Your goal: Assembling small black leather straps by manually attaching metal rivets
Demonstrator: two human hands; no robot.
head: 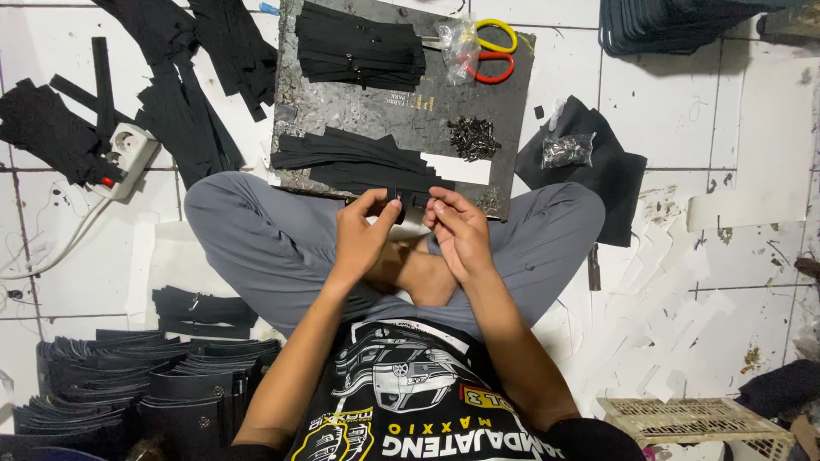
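Black zipper strip point(408, 201) sits pinched between your left hand point(363, 232) and right hand point(459, 232), just above your crossed legs at the near edge of the dark work board point(376, 111). Keep both fingertip grips close together on the tape so it stays flat and taut, and draw from the small metal sliders point(472, 137) heaped mid-board, beside the strip pile point(359, 160).

One head-worn camera looks steeply down from close above the lap; the dark work board point(401, 111) lies at twelve o'clock, the tiled floor point(752, 282) all around.
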